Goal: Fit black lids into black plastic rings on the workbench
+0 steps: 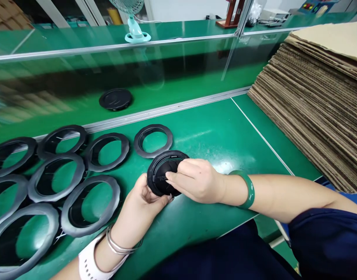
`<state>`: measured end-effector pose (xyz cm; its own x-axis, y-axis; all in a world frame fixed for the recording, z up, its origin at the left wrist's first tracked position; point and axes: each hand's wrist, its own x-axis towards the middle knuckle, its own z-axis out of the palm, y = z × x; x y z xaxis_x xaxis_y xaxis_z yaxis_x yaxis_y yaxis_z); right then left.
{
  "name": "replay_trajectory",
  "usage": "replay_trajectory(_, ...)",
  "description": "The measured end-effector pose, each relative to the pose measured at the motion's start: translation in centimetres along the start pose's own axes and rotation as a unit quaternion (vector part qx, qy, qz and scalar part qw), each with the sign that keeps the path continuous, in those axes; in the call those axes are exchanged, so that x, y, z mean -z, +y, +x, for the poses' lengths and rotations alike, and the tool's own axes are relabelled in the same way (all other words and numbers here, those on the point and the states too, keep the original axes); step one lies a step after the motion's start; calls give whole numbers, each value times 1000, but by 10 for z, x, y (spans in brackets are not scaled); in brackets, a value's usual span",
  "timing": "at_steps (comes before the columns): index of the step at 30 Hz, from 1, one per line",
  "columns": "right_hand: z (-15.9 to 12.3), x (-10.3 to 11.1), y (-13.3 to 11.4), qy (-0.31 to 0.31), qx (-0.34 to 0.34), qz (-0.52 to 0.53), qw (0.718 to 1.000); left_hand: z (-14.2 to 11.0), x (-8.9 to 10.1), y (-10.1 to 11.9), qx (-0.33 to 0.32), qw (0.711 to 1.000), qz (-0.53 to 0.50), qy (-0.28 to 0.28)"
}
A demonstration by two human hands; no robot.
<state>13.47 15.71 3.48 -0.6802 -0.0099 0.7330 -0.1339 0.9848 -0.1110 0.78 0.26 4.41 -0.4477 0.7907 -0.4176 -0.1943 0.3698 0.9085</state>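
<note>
Clasping a round black part point(158, 168) mid-frame in a curled left hand point(143, 204), touching inside with a closed right hand point(199, 181) of unclear hold.

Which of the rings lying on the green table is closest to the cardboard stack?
The ring just beyond the held black part; every other loose ring lies farther left.

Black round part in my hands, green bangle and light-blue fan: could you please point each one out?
Black round part point(163, 171): head view, on its inner face.
Green bangle point(250, 190): head view, on its band.
Light-blue fan point(134, 28): head view, on its neck.
</note>
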Motion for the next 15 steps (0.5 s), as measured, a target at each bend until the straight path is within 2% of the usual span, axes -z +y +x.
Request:
replay_trajectory(9,1,-2,3,-9,14,-18,1000,2,0,-2,-2,1000,-2,-5)
replay_trajectory(15,2,-2,3,-79,-40,39,995,1,3,-5,-9,1000,5,-18)
